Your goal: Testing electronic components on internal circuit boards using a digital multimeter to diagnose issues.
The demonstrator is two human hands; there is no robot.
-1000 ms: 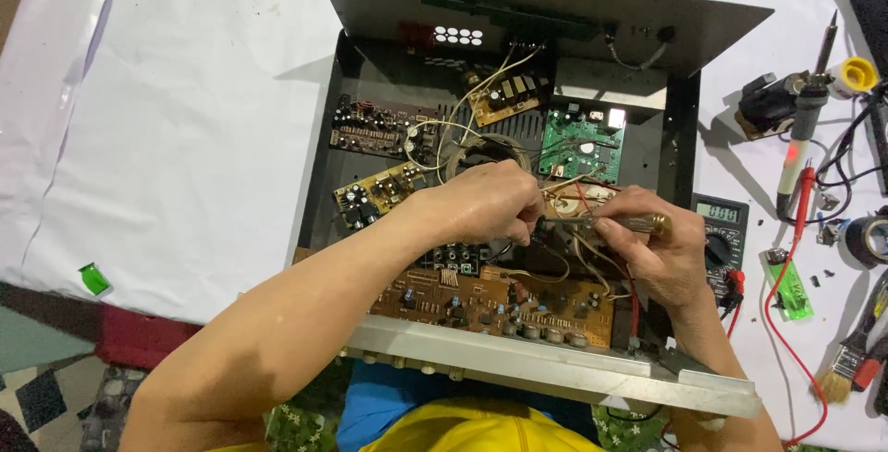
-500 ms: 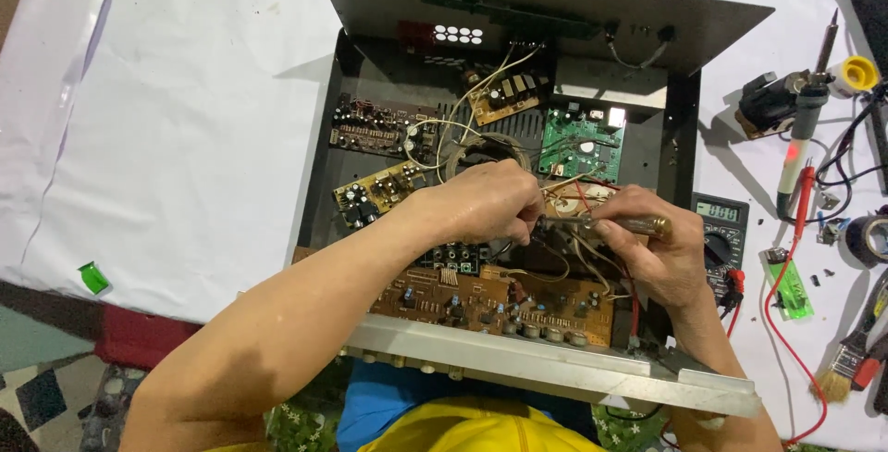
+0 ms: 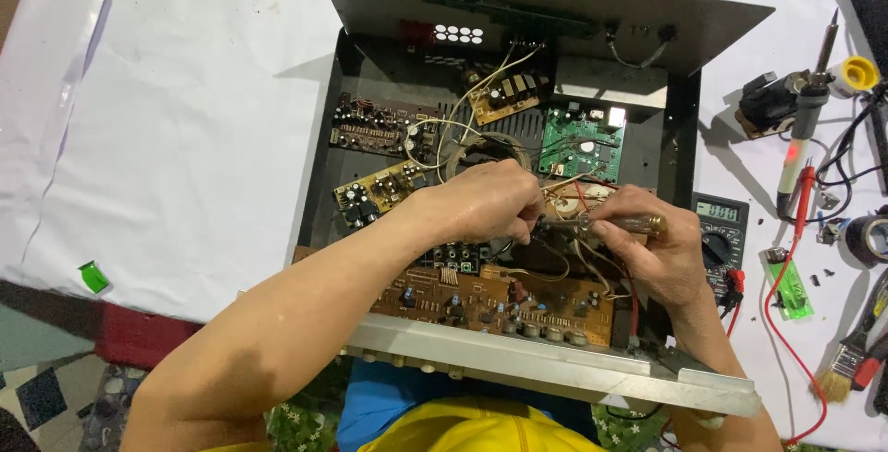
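Your left hand (image 3: 481,200) is curling over the middle of the open metal case (image 3: 680,151), fingers pinched on wires (image 3: 564,188). Your right hand (image 3: 652,248) is gripping a screwdriver (image 3: 606,224) lying level, its tip meeting the left fingers. A brown circuit board (image 3: 495,299) is sitting along the case's near edge. A multimeter (image 3: 720,230) is lying just beside the case's right wall, with a soldering iron (image 3: 807,128) farther toward the desk's right edge.
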